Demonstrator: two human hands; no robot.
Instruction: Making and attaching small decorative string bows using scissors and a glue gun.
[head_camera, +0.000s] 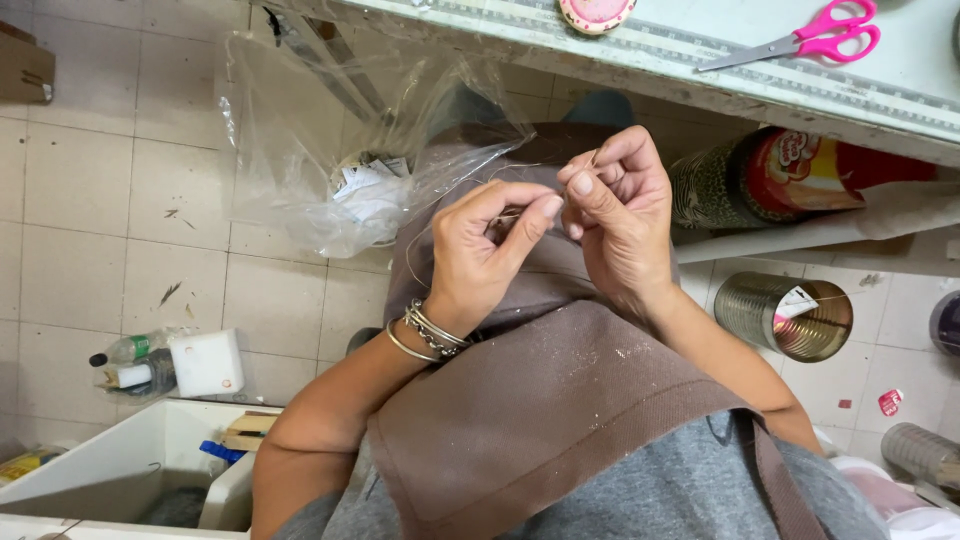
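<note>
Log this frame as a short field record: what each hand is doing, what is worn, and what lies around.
view: head camera, looking down at the lap
left hand: thumb and forefinger pinched on a thin thread, bangles on the wrist
right hand: fingertips pinched close to the left hand, apparently on the same thread
needle: too small to tell
worn: brown apron
table edge: pink scissors
left of hands: clear plastic bag
floor: open tin can, white bin
</note>
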